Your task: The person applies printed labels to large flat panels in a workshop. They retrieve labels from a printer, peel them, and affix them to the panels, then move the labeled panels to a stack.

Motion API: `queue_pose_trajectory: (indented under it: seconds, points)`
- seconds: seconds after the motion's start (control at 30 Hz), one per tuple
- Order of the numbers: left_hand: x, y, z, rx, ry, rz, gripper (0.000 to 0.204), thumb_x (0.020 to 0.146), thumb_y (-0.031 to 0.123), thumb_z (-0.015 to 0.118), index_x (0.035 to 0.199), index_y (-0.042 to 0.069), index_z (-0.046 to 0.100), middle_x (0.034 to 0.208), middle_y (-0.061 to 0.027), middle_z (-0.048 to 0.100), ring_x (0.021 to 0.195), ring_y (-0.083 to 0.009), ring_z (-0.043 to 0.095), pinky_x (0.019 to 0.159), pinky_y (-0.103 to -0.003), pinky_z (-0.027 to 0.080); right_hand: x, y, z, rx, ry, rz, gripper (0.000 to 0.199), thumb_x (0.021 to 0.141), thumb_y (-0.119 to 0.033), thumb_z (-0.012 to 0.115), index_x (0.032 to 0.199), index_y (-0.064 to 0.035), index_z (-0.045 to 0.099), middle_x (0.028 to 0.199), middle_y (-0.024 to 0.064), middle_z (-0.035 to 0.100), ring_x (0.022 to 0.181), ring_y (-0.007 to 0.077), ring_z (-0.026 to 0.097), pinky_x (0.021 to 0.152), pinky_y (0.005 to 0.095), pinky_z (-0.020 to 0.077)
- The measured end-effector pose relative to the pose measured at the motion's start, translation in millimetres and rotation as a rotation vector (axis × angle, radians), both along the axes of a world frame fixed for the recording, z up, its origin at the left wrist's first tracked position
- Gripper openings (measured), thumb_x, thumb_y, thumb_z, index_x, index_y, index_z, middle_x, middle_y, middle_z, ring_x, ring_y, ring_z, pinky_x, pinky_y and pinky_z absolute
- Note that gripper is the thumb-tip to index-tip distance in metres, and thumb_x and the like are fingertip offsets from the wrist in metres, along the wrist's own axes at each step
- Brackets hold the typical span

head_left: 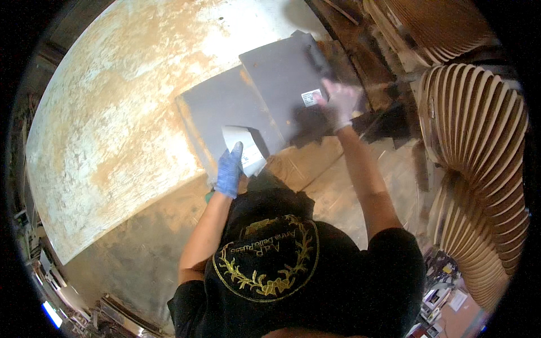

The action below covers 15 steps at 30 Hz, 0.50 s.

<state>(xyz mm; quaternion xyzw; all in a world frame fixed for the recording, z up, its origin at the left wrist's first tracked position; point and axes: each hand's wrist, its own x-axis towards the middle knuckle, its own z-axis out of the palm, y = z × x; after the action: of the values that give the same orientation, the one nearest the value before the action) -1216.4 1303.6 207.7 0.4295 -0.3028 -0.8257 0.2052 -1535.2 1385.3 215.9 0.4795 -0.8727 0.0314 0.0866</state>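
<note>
My left hand (pixel 228 172), in a blue glove, is closed on a curled white label sheet (pixel 239 142) with small dark print, its thumb lying across the top. The sheet hovers over the near part of a flat dark grey panel (pixel 208 107). A second grey panel (pixel 270 67) adjoins it on the right, slightly farther away. On that one sits a small white printed label (pixel 310 98). My right hand (pixel 341 101), in a pale thin glove and a little blurred, is beside the label with thumb and fingers apart, the thumb close to the label's right edge.
Under the panels is a large round-edged tabletop (pixel 129 101), pale and streaked with brown dust. Thick ribbed hoses (pixel 473 118) curve down the right side. Dusty brown flooring (pixel 135 248) shows between the tabletop and my body. Assorted items (pixel 439 298) lie at the lower right.
</note>
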Motion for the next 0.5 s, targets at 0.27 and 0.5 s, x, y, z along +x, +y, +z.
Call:
queue_pose_trajectory:
  seconds: [0.27, 0.5]
  points:
    - [2, 7, -10, 0.014, -0.015, 0.023, 0.05, 0.081, 0.036, 0.057, 0.113, 0.0, 0.045, 0.095, -0.0087, 0.057, 0.086, -0.018, 0.056, 0.073, -0.031, 0.048, 48, -6, -7, -0.143, -0.098, 0.661, 0.032, 0.074, -0.034, 0.055, 0.095, -0.0099, 0.055, 0.091, 0.0101, 0.056, 0.083, 0.0249, 0.053, 0.073, 0.0425, 0.0377]
    - [7, 6, -9, -0.113, -0.162, -0.097, 0.045, 0.083, 0.04, 0.053, 0.104, 0.0, 0.052, 0.088, -0.0057, 0.055, 0.077, -0.013, 0.05, 0.067, -0.026, 0.043, -208, 47, -72, -0.608, -0.362, -0.253, 0.053, 0.079, -0.042, 0.054, 0.118, -0.0066, 0.049, 0.115, 0.0148, 0.053, 0.104, 0.0291, 0.051, 0.088, 0.0385, 0.0385]
